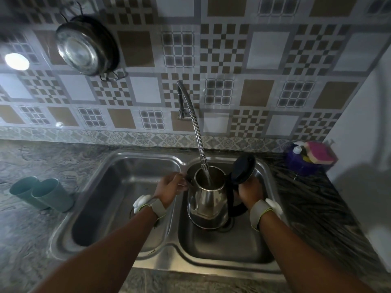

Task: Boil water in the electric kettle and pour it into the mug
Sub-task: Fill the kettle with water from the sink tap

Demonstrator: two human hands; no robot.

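Head view: right hand (249, 190) gripped the kettle (208, 199) handle; left hand (171, 187) pinched its spout under the running tap (191, 121), over the sink (118, 166); cups (42, 194) stood left.

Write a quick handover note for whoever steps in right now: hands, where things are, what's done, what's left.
Left hand grips the kettle at its spout side; right hand holds its handle.
Kettle is in the right sink basin, lid open, under the tap, water running in.
Done: filling under way.
Left: shut tap, close lid, boil, pour. No mug clearly seen; two teal cups left of sink.
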